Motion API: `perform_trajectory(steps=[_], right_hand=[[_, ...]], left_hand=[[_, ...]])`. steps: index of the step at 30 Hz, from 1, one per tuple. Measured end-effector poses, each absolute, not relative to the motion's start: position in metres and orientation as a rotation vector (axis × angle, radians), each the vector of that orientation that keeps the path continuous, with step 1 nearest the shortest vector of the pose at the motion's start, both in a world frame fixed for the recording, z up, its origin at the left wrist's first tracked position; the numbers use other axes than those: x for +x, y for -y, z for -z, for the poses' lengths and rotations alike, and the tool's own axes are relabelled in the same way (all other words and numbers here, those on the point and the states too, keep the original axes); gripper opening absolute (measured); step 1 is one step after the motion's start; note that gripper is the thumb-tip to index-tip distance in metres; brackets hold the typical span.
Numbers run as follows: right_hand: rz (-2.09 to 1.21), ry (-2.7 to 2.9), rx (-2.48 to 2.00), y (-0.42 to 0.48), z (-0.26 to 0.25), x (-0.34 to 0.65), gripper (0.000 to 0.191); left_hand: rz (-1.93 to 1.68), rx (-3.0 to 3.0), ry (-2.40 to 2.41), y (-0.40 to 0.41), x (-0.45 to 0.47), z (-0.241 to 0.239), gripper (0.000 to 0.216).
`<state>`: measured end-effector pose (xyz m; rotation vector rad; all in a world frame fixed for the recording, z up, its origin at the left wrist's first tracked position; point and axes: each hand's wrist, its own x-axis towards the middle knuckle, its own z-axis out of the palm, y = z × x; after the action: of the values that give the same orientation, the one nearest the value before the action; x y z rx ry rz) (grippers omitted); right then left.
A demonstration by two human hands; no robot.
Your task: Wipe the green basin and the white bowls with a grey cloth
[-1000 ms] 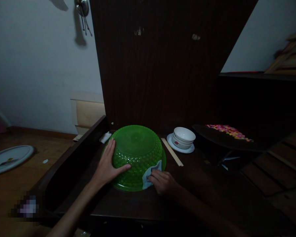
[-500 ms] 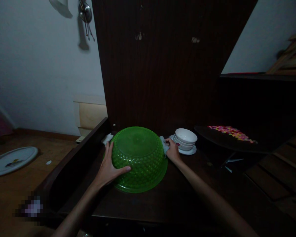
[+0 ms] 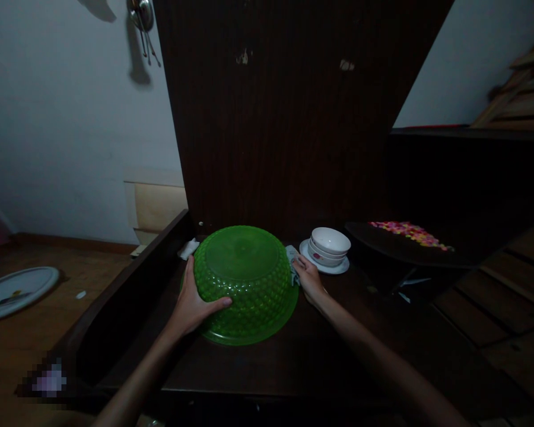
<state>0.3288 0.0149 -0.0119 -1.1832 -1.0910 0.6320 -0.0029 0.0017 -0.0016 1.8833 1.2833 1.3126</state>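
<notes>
A green translucent plastic basin (image 3: 244, 255) sits upside down on a dark wooden surface (image 3: 231, 370), its textured side facing me. My left hand (image 3: 191, 302) grips its left side, thumb across the front and fingers along the far side. Against the basin's right wall, my right hand (image 3: 309, 279) presses a light grey-blue cloth (image 3: 292, 261) held in its closed fingers. Just beyond that hand, a stack of white bowls (image 3: 330, 242) rests on a white plate (image 3: 338, 268).
A crumpled white tissue (image 3: 188, 249) lies behind the basin's left side. A raised dark wooden edge (image 3: 129, 279) bounds the surface on the left. Pink and yellow pieces (image 3: 409, 233) lie on a dark ledge at right. On the floor is a white oval object (image 3: 22, 287).
My right hand and the cloth have slid slightly toward me along the basin's side, away from the bowls. My left hand keeps its hold. The whole view has shifted a little.
</notes>
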Motion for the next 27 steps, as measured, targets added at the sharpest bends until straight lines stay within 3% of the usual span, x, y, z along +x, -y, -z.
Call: perform_trajectory(steps=[11, 18, 23, 27], right_hand=[[-0.466, 1.186, -1.215, -0.009, -0.016, 0.312, 0.028], [-0.225, 1.419, -1.200, 0.052, -0.028, 0.256, 0.008], [0.300, 1.918, -1.192, 0.089, -0.021, 0.204, 0.007], [0.518, 2.129, -1.125, 0.093, -0.017, 0.192, 0.012]], left_hand=[[-1.352, 1.856, -1.231, -0.003, -0.004, 0.006, 0.137], [-1.342, 1.855, -1.264, -0.005, -0.005, 0.011, 0.139], [-1.318, 1.879, -1.258, -0.007, -0.006, 0.012, 0.143], [-1.331, 1.883, -1.262, -0.006, -0.005, 0.010, 0.141]])
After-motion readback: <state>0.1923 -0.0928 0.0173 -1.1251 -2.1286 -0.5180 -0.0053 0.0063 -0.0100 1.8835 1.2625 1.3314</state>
